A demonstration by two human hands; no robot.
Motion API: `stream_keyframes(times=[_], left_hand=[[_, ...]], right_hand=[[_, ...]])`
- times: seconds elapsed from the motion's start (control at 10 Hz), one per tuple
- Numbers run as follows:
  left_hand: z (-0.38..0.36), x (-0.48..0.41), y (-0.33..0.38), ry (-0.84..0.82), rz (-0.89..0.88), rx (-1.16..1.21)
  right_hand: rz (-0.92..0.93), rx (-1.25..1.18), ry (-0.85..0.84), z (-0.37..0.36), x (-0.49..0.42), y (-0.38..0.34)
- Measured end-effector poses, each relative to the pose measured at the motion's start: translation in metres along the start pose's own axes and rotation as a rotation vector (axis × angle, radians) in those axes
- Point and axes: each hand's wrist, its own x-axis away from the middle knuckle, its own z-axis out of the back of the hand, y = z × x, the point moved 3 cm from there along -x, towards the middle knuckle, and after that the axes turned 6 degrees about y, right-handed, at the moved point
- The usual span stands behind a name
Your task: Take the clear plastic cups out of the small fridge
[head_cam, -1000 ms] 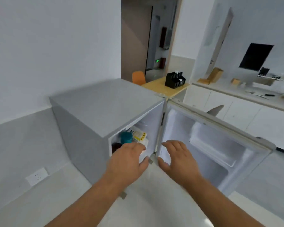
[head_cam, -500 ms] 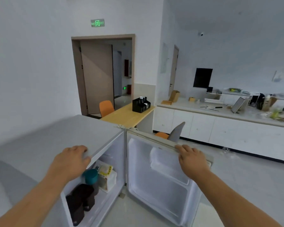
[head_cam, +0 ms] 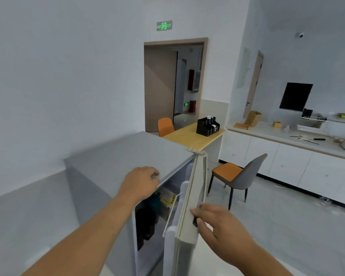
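A white-walled room with a pale floor [head_cam: 277, 226] opens through a brown-framed doorway [head_cam: 175, 84] beneath a green exit sign [head_cam: 164, 25], a long white counter [head_cam: 287, 156] running along the right wall. In the foreground stands a small grey fridge [head_cam: 112, 162], its door [head_cam: 189, 206] swung partly ajar and seen nearly edge-on. Behind it sit a wooden table [head_cam: 191, 136] carrying a black organiser [head_cam: 207, 126], an orange chair [head_cam: 165, 126] at its far side, and a grey chair with an orange seat [head_cam: 237, 176] near the counter. The person's left hand [head_cam: 139, 183] rests on the front edge of the fridge top, fingers curled over the lip. The right hand [head_cam: 217, 226] grips the free edge of the door, thumb on the inner side and fingers on the outer face. Inside the narrow opening, a dark container [head_cam: 147, 220], a teal item [head_cam: 154, 201] and a yellow-labelled package [head_cam: 168, 200] show; the clear plastic cups cannot be made out.
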Motion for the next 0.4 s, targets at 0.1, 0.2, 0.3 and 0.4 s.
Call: stream_keyframes(times=[0.1, 0.2, 0.3, 0.4], left_hand=[[0.001, 0.0, -0.005, -0.01, -0.002, 0.058], [0.0, -0.001, -0.008, 0.021, -0.009, 0.117], [-0.002, -0.002, -0.008, 0.039, -0.057, 0.136], [0.001, 0.002, -0.006, 0.112, -0.097, 0.106]], right_hand=[[0.063, -0.019, 0.011, -0.034, -0.03, -0.028], [0.126, 0.0, 0.015, -0.058, -0.056, -0.049], [0.158, 0.009, 0.003, -0.07, -0.07, -0.059], [0.167, 0.04, 0.072, -0.053, -0.077, -0.049]])
